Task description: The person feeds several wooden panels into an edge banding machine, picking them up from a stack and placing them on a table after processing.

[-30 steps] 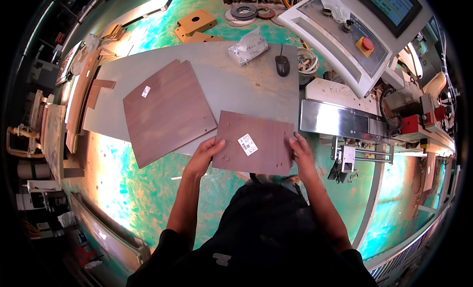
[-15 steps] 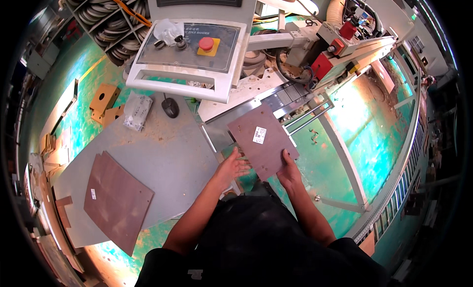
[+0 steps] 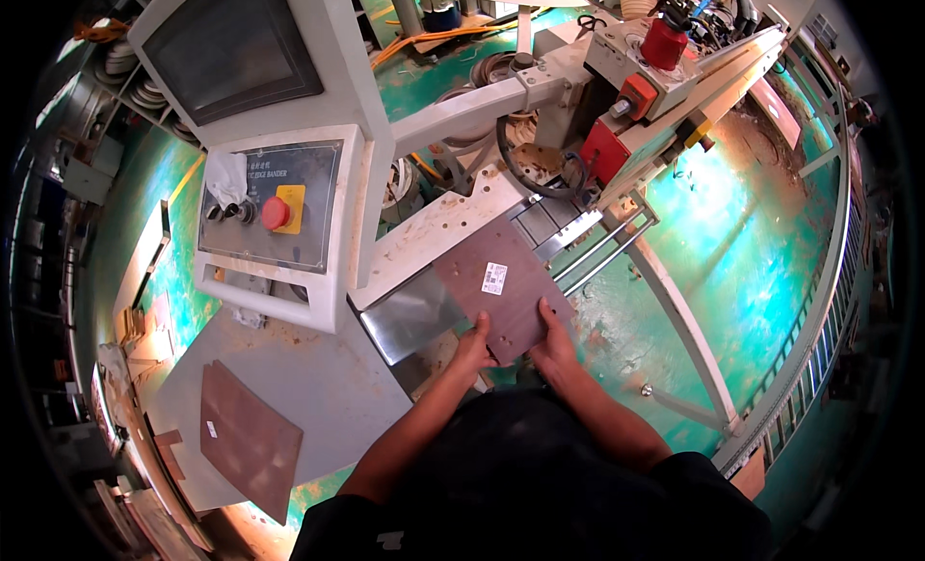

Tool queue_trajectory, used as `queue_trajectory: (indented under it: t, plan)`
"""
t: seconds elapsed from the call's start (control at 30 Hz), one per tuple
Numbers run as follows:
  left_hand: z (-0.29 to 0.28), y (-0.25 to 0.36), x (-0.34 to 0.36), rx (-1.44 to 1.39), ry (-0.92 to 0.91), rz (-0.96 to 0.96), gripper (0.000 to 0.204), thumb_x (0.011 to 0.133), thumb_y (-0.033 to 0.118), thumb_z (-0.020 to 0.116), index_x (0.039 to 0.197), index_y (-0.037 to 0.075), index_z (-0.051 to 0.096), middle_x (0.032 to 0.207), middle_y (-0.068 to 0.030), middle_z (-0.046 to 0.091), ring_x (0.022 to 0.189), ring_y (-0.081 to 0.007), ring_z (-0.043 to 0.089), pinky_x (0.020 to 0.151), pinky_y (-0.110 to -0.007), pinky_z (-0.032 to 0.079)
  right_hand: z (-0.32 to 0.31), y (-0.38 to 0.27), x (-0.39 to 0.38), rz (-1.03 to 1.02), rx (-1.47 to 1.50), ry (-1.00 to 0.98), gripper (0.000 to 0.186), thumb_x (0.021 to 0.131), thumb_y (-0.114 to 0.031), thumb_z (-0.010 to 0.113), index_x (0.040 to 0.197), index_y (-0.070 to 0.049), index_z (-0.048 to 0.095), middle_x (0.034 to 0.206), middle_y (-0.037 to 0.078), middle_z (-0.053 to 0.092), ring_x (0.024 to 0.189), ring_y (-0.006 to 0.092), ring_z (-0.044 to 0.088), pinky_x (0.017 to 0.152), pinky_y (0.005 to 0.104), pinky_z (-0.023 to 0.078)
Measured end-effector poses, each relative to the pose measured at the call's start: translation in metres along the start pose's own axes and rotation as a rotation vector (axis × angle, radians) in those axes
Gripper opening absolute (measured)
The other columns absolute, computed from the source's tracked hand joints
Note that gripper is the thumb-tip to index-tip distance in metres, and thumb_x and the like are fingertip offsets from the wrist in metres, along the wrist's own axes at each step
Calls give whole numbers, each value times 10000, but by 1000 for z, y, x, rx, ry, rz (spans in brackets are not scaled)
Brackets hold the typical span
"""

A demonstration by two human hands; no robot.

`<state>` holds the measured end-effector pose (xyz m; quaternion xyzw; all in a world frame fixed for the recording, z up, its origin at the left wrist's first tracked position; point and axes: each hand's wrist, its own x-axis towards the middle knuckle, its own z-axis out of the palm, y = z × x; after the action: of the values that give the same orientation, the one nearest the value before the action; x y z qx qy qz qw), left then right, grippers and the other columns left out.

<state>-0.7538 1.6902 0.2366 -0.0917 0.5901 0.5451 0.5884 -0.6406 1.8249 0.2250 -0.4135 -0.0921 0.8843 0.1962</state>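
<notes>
A flat brown wood panel (image 3: 503, 310) with a white label (image 3: 494, 279) and a few small holes is held in front of me. My left hand (image 3: 472, 349) grips its near left edge, thumb on top and fingers underneath. On its near right edge my right hand (image 3: 555, 347) holds on the same way. The panel's far part lies over the steel bed (image 3: 414, 315) of the edge-banding machine, beside its roller track (image 3: 549, 222). More brown panels (image 3: 249, 436), the top one labelled, lie on the grey table at my left.
The control console (image 3: 279, 209) with a red stop button (image 3: 277, 212) and dark screen (image 3: 231, 50) overhangs the grey table (image 3: 337, 387). A red machine block (image 3: 604, 156) stands at the far right. Metal rails (image 3: 607, 248) and a curved frame bar (image 3: 684, 325) edge the right side.
My left hand has closed on the panel's near left edge. The panel has come over the machine bed. My view has turned, and the console now appears larger and further left.
</notes>
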Motion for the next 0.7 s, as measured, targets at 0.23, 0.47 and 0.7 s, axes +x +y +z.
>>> queue_trajectory:
  t: [0.23, 0.47, 0.7]
  plan:
    - [65, 31, 37, 75, 4, -81, 977, 953, 772, 451, 1503, -34, 395, 1362, -246, 614, 1102, -349, 714, 856, -439, 629, 11, -78, 17, -70, -17, 70, 548, 988, -312, 710, 1433, -52, 521, 1411, 91, 597, 1306, 282, 546, 1155, 463, 384]
    - [127, 53, 80, 68, -62, -71, 980, 961, 772, 434, 1515, -34, 377, 1355, -241, 616, 1134, -346, 701, 896, -450, 617, -7, -144, 53, -165, -26, 103, 530, 982, -279, 719, 1418, -46, 531, 1384, 94, 613, 1271, 261, 571, 1134, 433, 402]
    - [187, 79, 117, 93, -124, -101, 939, 986, 738, 435, 1508, -40, 379, 1333, -236, 630, 1069, -339, 725, 864, -439, 626, -19, -207, 83, -259, -40, 167, 537, 971, -268, 734, 1409, -32, 533, 1377, 102, 618, 1256, 267, 585, 1111, 421, 423]
